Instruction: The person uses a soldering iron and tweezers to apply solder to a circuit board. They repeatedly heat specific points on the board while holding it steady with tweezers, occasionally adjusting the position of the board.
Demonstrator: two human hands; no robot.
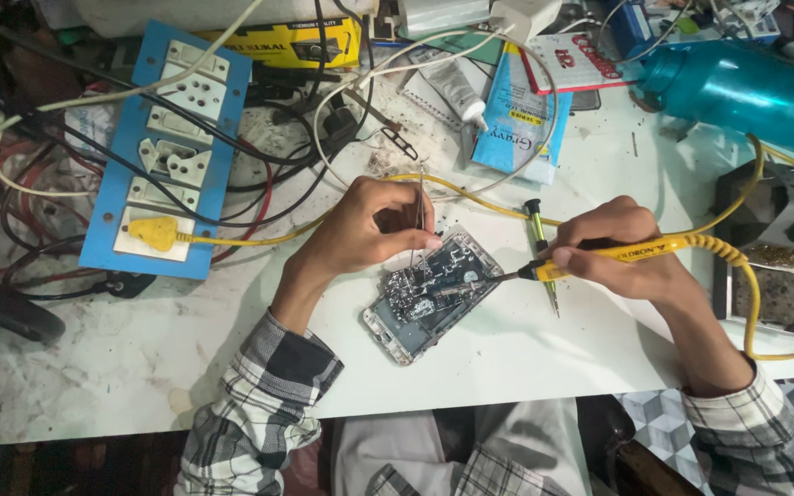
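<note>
An opened phone (pixel 429 292) with its circuit board bare lies tilted on the white worktable (pixel 526 354). My left hand (pixel 365 225) pinches thin metal tweezers (pixel 418 220), their tips down on the board. My right hand (pixel 613 246) grips a yellow soldering iron (pixel 618 250) like a pen. Its metal tip (pixel 475 283) reaches left onto the board close to the tweezer tips. The iron's yellow cord (pixel 751 294) loops off to the right.
A blue socket board (pixel 172 147) with a yellow plug (pixel 153 232) lies at the left among tangled wires. A soldering stand (pixel 778 248) sits at the right, a teal bottle (pixel 746 92) behind it. A screwdriver (pixel 539 253), a tube (pixel 457 87) and packets lie behind the phone.
</note>
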